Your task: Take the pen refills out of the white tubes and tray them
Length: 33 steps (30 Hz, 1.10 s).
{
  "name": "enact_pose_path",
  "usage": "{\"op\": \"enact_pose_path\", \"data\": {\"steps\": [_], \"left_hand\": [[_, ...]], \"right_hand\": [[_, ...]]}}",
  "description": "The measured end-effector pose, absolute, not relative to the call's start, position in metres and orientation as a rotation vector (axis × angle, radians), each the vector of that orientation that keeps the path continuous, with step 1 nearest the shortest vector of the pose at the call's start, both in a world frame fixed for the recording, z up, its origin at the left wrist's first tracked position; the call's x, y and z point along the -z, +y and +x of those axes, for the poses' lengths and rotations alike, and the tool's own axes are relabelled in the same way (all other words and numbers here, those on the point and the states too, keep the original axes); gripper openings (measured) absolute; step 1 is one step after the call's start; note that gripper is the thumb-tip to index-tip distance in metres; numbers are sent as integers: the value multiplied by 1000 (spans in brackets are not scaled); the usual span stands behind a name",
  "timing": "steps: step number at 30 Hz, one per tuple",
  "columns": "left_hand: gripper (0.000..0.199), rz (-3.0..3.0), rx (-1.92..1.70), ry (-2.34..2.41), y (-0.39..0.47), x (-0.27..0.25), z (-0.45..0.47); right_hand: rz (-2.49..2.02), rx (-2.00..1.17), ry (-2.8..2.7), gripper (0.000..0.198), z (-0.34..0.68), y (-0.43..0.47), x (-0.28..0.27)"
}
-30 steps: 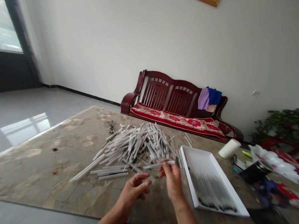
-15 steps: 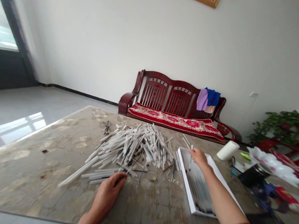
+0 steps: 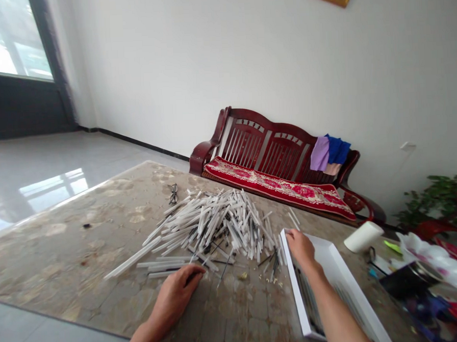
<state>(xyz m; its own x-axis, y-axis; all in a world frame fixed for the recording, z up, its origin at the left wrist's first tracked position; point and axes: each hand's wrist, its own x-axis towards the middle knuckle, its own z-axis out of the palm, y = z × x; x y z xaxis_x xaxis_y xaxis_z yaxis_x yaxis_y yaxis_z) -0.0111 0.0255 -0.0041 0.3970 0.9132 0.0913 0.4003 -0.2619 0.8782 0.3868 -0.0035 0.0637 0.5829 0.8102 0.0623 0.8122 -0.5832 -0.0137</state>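
My left hand (image 3: 185,281) rests on the table at the near side of a heap of whitish plastic tubes (image 3: 211,220). Its fingers are curled together beside some thin dark-ended sticks (image 3: 226,267); what they pinch, if anything, is too small to make out. Over the far left corner of a shallow white box (image 3: 355,282) is my right hand (image 3: 301,248), its fingers bent downward and closed, with their tips hidden. Inside the box lie several slim clear tubes with dark parts (image 3: 311,300), partly covered by my right forearm.
Black-framed glasses (image 3: 173,194) lie behind the heap. Right of the box are a white roll (image 3: 363,236), a black cup (image 3: 408,279) and white plastic packaging (image 3: 428,255). Small yellowish bits (image 3: 272,280) dot the patterned table (image 3: 113,233). A wooden bench (image 3: 273,153) stands beyond.
My right hand has lowered toward the box's left rim; the light tube seen in its fingers is no longer visible there. The view has turned slightly left. My left hand keeps its pose.
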Motion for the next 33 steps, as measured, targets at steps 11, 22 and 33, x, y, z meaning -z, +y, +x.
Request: {"op": "enact_pose_path", "data": {"steps": [11,22,33], "left_hand": [[15,1773,-888,1098,23,3,-10],[28,1433,-908,918,21,0,4],[43,990,-1053,905,23,0,2]], "right_hand": [[-2737,97,-1541,22,326,14,-55],[-1844,-172,-1787,18,181,-59,-31],[-2102,96,-1894,18,281,-59,-48]]}}
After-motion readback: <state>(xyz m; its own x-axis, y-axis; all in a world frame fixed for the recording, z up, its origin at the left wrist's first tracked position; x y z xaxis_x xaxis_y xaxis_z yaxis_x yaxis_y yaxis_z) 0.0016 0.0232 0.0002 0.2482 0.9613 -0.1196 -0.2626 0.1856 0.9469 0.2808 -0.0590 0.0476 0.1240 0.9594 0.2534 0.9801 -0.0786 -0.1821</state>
